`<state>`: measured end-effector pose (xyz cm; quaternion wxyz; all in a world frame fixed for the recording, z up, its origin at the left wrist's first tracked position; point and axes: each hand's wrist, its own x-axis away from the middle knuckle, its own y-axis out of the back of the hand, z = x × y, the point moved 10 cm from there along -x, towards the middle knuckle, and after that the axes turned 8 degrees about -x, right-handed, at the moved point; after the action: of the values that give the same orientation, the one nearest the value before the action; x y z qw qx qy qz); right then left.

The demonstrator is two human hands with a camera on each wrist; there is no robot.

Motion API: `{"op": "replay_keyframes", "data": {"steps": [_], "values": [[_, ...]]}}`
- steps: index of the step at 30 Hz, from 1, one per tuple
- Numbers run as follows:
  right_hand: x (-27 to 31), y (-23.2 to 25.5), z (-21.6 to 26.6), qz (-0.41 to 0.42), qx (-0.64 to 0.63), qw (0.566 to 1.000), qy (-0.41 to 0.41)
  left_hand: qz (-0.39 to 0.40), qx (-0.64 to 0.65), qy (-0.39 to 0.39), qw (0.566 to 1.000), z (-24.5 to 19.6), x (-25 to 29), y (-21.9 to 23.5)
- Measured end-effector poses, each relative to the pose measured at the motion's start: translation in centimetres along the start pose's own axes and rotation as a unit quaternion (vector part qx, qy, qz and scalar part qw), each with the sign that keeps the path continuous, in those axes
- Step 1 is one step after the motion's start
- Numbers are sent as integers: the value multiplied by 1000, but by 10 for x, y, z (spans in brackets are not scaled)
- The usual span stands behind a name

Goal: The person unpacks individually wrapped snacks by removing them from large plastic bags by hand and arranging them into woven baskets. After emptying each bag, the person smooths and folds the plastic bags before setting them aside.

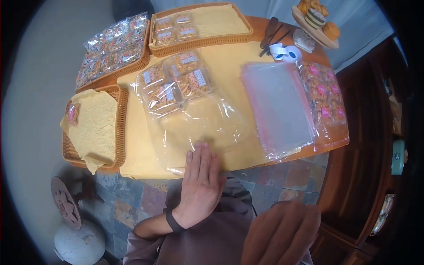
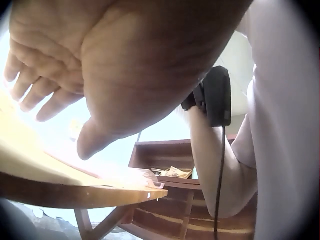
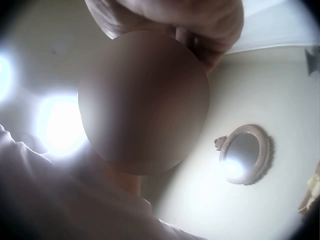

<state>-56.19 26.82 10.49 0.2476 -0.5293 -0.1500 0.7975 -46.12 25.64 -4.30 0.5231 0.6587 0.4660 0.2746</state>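
Observation:
My left hand [image 1: 201, 185] reaches over the table's near edge, its straight fingers lying at the near end of a large clear plastic bag [image 1: 198, 132]. Several clear packs of brown snacks [image 1: 193, 84] with white labels fill the bag's far end, in two rows. The left wrist view shows the same left hand [image 2: 125, 65] from its palm side, fingers extended and holding nothing. My right hand [image 1: 282, 234] is raised close to the head camera, blurred, its back showing. In the right wrist view the right hand [image 3: 175, 17] is before a blurred-out face, and its fingertips are hidden.
A stack of flat clear bags [image 1: 280, 106] lies right of the filled bag, beside pink-labelled packs [image 1: 324, 95]. Wicker baskets [image 1: 121, 128] line the left and back. Tape rolls [image 1: 291, 54], dark tools [image 1: 269, 33] and a pastry stand [image 1: 329, 40] occupy the back right.

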Motion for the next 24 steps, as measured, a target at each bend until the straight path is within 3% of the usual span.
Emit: {"op": "replay_keyframes", "data": {"steps": [4, 10, 12, 13, 15, 16, 17, 19, 20, 23, 24], "values": [[11, 1, 5, -38, -3, 996, 84, 1, -43, 29, 999, -8, -12, -1], [26, 21, 6, -65, 176, 982, -37, -15, -87, 51, 995, 3, -43, -4], [50, 48, 9, -181, 437, 878, -71, 13, -83, 63, 994, 21, -55, -5], [56, 51, 2, -174, 433, 882, -67, 7, -89, 68, 994, 29, -58, -3], [81, 80, -9, -295, 396, 863, -110, -28, -161, 97, 982, 48, -61, 6], [85, 85, -16, -304, 416, 843, -156, -32, -167, 100, 980, 56, -64, 8], [87, 86, -19, -299, 413, 846, -155, -60, -175, 115, 976, 64, -65, 15], [86, 87, -42, -212, 457, 831, -234, -94, -187, 133, 969, 78, -67, 22], [84, 86, -53, -173, 496, 803, -280, -99, -190, 154, 965, 87, -67, 23], [80, 83, -72, -140, 488, 822, -257, -118, -200, 165, 959, 93, -63, 17], [88, 82, -79, -128, 440, 831, -316, -125, -204, 153, 959, 90, -62, 14]]}}
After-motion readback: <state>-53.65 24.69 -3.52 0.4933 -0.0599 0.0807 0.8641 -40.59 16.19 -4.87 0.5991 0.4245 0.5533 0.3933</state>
